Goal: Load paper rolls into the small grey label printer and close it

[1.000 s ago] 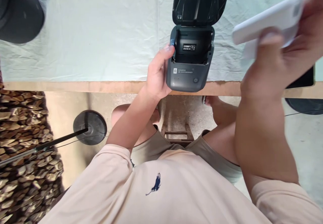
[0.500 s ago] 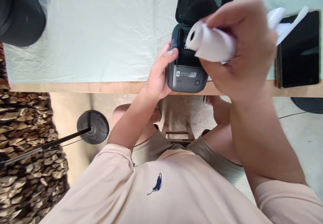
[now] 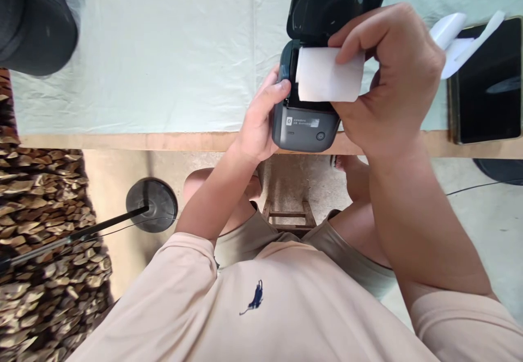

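Nearest is the beige cotton shirt (image 3: 310,307); past it, between the knees, shows a brown wooden stool (image 3: 290,227). To the left, a round black stand base (image 3: 159,198) is on the floor near a stack of split brown firewood (image 3: 41,231).

Next runs the bare pale-wood table edge (image 3: 122,141). The dark grey, round-cornered plastic printer (image 3: 302,133) sits right at it, its front end overlapping the wood strip. The left hand (image 3: 261,117) is clamped on the printer's left side, thumb on the rim of the open bay. The right hand (image 3: 396,73) pinches a white paper roll (image 3: 330,76) between thumb and fingers, over the bay; whether the roll touches the bay floor I cannot tell.

Right of that hand, curled white paper strips (image 3: 449,30) overlap a black flat rectangular phone (image 3: 490,90), narrowing the room there. Behind the bay, the black plastic lid (image 3: 322,13) stands swung open. Leftward, a broad stretch of pale blue-green cloth (image 3: 163,51) separates the printer from a black rounded container (image 3: 36,30) in the far corner.
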`<control>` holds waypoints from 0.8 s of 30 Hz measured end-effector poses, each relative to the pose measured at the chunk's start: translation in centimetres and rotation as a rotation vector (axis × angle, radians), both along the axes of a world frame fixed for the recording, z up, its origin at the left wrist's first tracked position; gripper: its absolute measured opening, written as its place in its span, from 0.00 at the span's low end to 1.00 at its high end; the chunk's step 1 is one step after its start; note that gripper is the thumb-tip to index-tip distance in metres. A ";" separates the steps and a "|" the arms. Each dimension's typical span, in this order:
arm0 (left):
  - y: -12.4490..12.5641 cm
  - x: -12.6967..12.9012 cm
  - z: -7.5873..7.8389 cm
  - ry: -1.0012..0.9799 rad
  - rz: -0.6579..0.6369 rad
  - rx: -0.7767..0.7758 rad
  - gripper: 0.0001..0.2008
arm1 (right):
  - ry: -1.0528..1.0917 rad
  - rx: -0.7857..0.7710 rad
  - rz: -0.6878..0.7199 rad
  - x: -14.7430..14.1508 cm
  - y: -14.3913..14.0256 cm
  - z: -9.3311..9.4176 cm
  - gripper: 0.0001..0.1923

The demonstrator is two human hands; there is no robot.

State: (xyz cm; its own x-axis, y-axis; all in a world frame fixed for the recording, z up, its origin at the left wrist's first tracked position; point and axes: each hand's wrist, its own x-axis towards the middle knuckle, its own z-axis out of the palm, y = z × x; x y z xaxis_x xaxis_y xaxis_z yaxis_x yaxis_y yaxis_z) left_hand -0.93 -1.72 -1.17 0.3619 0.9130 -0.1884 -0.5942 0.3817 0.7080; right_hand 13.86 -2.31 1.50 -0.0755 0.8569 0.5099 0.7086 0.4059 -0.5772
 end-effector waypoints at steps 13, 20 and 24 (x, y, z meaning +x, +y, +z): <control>0.0 -0.1 0.2 -0.075 -0.005 -0.017 0.09 | 0.183 0.061 0.088 0.4 0.7 -1.9 0.12; 0.1 -0.4 0.1 0.007 -0.008 -0.069 0.14 | 0.047 0.224 0.205 1.2 -0.4 -2.1 0.05; 0.1 -0.5 -0.3 0.059 0.000 -0.057 0.14 | 0.079 0.166 0.312 1.2 -1.4 -2.4 0.12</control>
State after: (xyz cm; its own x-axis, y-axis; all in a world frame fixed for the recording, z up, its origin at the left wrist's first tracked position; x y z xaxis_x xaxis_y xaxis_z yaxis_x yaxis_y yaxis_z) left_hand -1.47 -1.63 -1.48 0.3485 0.9002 -0.2613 -0.5518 0.4224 0.7191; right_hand 15.06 -3.69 -0.86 -0.2749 0.7038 0.6550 0.4915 0.6884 -0.5334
